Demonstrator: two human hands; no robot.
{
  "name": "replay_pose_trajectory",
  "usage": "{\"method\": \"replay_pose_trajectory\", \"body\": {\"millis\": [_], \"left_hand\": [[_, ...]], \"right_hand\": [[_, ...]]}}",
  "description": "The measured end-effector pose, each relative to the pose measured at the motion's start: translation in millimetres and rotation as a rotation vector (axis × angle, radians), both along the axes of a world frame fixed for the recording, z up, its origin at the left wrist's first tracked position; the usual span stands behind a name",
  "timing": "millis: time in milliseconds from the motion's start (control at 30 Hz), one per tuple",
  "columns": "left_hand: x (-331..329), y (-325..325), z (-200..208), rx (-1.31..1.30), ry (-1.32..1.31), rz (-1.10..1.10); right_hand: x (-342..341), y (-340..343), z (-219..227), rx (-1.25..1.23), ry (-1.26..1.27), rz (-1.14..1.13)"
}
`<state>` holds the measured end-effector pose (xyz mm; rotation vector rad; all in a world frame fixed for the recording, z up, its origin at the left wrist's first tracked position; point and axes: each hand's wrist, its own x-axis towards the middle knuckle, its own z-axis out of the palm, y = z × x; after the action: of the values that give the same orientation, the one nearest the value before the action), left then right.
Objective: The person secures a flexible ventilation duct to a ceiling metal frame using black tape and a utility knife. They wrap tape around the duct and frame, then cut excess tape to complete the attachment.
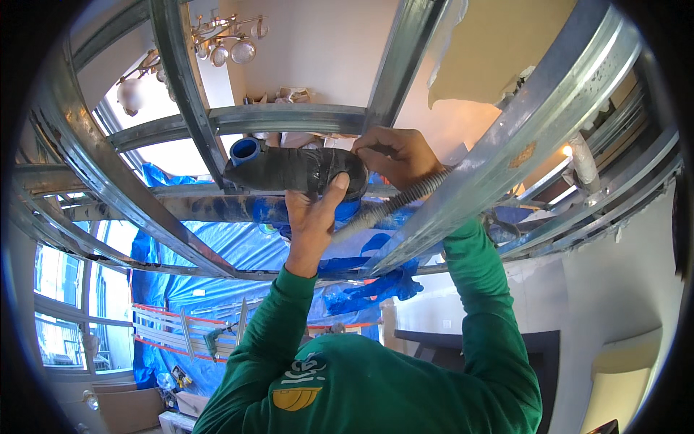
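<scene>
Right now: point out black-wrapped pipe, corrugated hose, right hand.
Black-wrapped pipe (282, 169), head view: middle of the wrap.
Corrugated hose (395, 204), head view: middle of its visible length.
Right hand (405, 157), head view: middle of the hand.

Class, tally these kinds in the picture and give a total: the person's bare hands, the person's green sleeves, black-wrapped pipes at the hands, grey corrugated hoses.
Bare hands: 2 (left hand, right hand)
Green sleeves: 2 (left sleeve, right sleeve)
Black-wrapped pipe: 1
Grey corrugated hose: 1
Total: 6
</scene>
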<state>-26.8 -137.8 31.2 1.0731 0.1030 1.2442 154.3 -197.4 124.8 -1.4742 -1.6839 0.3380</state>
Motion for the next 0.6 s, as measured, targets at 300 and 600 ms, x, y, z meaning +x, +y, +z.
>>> {"method": "replay_pose_trajectory", "body": {"millis": [300, 600], "left_hand": [[4, 10, -17, 0.048, 0.143, 0.047], [2, 12, -17, -0.062, 0.012, -0.032]], "right_hand": [[2, 0, 10, 0.010, -0.411, 0.029], [0, -6, 6, 0.021, -0.089, 0.045]]}}
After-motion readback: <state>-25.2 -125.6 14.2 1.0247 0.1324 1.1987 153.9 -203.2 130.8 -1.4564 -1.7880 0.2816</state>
